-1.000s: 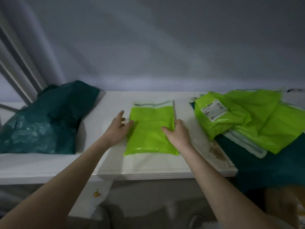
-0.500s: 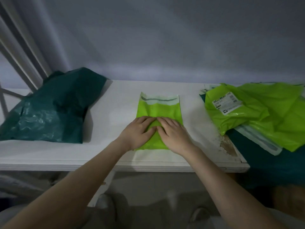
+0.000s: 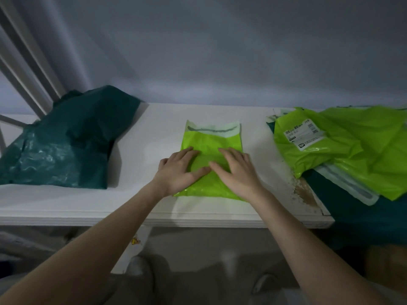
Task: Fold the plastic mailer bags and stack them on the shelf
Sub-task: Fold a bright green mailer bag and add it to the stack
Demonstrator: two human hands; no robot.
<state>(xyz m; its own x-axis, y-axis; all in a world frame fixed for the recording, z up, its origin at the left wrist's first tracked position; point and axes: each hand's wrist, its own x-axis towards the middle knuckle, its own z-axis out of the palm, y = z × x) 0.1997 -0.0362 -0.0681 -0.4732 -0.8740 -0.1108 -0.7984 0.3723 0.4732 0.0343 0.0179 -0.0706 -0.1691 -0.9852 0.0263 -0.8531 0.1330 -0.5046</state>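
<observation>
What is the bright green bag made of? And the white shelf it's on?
The green bag looks like thin, glossy plastic: it shines and wrinkles softly under the left hand and right hand. The white shelf seems to be painted or coated board; its coating has chipped at the right corner, showing brown underneath.

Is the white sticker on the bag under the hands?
No, the white label sits on the lime bag pile at right.

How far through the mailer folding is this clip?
Early. Done: no folded stack shows on the shelf. In hand: left hand and right hand press flat on one lime mailer. Left: the loose lime pile and the crumpled dark green bag.
</observation>
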